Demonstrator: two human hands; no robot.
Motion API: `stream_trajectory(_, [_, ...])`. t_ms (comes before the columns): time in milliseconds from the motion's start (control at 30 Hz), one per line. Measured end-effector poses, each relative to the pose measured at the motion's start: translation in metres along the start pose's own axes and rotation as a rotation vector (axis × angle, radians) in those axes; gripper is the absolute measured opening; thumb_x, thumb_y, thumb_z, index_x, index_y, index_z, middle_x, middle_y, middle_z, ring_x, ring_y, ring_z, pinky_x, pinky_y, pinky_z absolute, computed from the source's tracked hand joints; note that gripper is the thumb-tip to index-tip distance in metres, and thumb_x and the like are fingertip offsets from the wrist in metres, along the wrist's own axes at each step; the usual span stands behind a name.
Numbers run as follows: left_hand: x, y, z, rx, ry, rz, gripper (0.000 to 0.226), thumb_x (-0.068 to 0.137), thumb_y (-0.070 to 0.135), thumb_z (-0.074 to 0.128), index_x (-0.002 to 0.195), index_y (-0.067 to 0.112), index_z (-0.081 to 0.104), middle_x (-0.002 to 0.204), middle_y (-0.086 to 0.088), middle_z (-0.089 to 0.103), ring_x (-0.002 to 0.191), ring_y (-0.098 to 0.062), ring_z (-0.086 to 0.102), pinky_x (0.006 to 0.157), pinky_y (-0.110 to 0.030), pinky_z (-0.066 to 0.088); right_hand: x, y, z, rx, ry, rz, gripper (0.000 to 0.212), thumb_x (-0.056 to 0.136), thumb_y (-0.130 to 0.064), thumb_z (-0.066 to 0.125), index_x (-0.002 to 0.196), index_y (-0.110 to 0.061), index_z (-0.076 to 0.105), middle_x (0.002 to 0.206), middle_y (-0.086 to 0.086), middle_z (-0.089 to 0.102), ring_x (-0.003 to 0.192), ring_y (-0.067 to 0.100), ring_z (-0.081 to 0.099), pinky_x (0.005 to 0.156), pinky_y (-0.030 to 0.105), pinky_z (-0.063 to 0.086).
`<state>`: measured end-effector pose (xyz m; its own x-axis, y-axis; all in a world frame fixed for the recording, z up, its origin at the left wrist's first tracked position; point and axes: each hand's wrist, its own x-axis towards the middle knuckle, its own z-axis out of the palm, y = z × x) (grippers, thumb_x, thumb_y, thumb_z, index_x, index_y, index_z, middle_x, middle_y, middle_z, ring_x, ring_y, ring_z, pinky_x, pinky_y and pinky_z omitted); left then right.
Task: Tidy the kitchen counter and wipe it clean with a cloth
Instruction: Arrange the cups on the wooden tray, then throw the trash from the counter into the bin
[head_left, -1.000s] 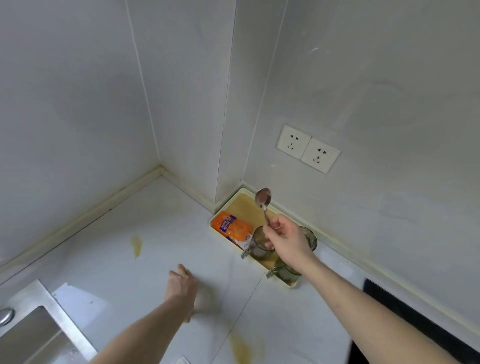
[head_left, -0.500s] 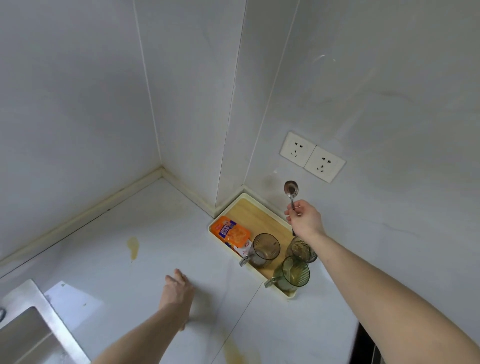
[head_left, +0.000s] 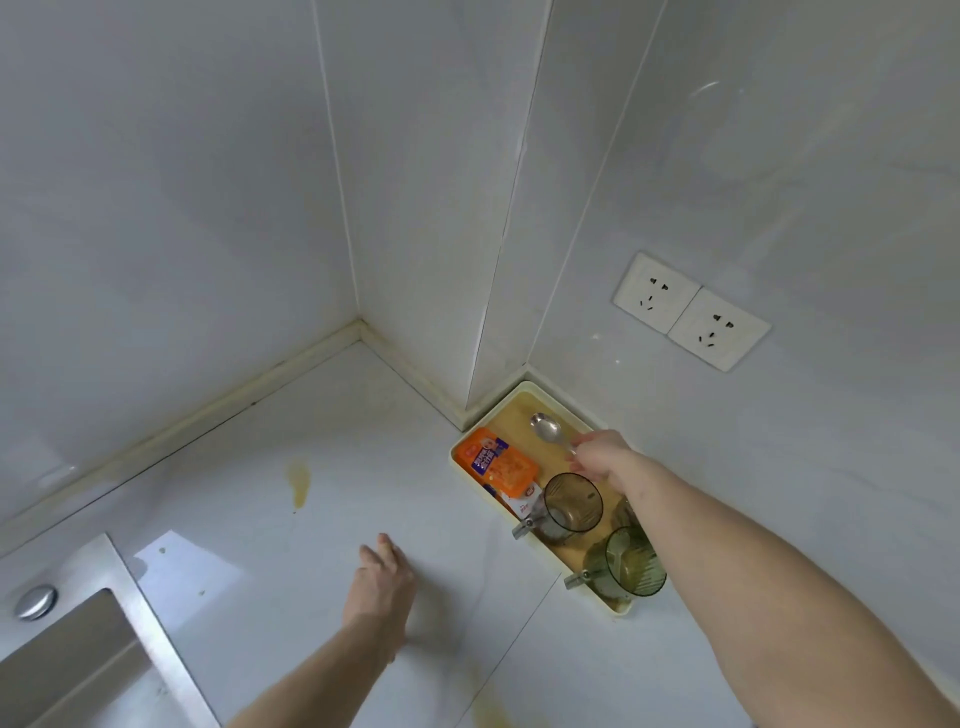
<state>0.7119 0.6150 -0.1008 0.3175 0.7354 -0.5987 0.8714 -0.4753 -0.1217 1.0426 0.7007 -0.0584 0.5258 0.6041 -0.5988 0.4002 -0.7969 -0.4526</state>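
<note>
Leftmost, a steel sink (head_left: 88, 639) is sitting in the white counter (head_left: 270, 519), which is carrying a yellow stain (head_left: 300, 480). Next, the left hand (head_left: 382, 587) is resting flat, fingers relaxed. Rightward, the right hand (head_left: 602, 460) is pinching a spoon (head_left: 548, 431) over the tray (head_left: 524, 392), beside an orange packet (head_left: 496, 462) and glass mugs (head_left: 569, 509).

right hand (head_left: 602, 460) lowered, spoon (head_left: 549, 431) now down over tray (head_left: 524, 391)

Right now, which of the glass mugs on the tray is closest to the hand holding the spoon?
The brownish mug beside the orange packet, just under the right hand; the green mug stands at the tray's near end.
</note>
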Motion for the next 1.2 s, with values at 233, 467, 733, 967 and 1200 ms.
stream_trajectory(233, [0.005, 0.001, 0.004, 0.009, 0.002, 0.019, 0.135, 0.067, 0.035, 0.092, 0.149, -0.018, -0.001, 0.16, -0.033, 0.008, 0.143, -0.049, 0.025, 0.111, -0.039, 0.042, 0.005, -0.003, 0.006, -0.1, -0.051, -0.021, 0.044, 0.092, -0.009, 0.05, 0.135, -0.011, 0.058, 0.123, 0.011, 0.062, 0.107, 0.028, 0.062, 0.087, 0.037, 0.058])
stream_trajectory(467, [0.009, -0.005, 0.01, 0.007, 0.015, 0.019, 0.137, 0.066, 0.04, 0.092, 0.151, -0.015, -0.001, 0.161, -0.031, 0.007, 0.145, -0.048, 0.024, 0.111, -0.038, 0.044, -0.029, -0.004, 0.002, 0.013, 0.031, -0.091, 0.048, 0.094, -0.005, 0.043, 0.136, -0.021, 0.06, 0.144, 0.007, 0.052, 0.128, 0.03, 0.052, 0.103, 0.034, 0.047])
stream_trajectory(733, [0.011, -0.012, 0.011, 0.012, 0.011, -0.024, 0.139, 0.063, 0.046, 0.091, 0.148, -0.019, 0.002, 0.158, -0.035, 0.012, 0.139, -0.049, 0.032, 0.112, -0.038, 0.041, -0.114, 0.012, 0.023, 0.039, 0.175, -0.457, 0.038, 0.094, -0.003, 0.05, 0.114, -0.033, 0.062, 0.126, -0.011, 0.055, 0.116, 0.01, 0.055, 0.091, 0.024, 0.048])
stream_trajectory(967, [0.005, -0.016, 0.005, -0.132, 0.071, -0.09, 0.133, 0.058, 0.046, 0.094, 0.149, -0.016, 0.018, 0.145, -0.023, 0.032, 0.124, -0.033, 0.047, 0.094, -0.032, 0.052, -0.196, 0.086, 0.064, -0.076, 0.11, -0.56, 0.038, 0.092, -0.011, 0.056, 0.123, -0.033, 0.057, 0.128, -0.02, 0.046, 0.115, 0.001, 0.05, 0.09, 0.005, 0.033])
stream_trajectory(1200, [-0.012, -0.035, 0.002, -0.146, 0.071, -0.005, 0.087, 0.072, 0.046, 0.076, 0.143, 0.012, 0.039, 0.138, -0.003, 0.044, 0.123, -0.023, 0.052, 0.094, -0.031, 0.052, -0.253, 0.168, 0.075, -0.144, 0.052, -0.396, 0.047, 0.095, -0.02, 0.053, 0.14, -0.029, 0.043, 0.146, -0.012, 0.034, 0.136, 0.01, 0.038, 0.111, 0.02, 0.03])
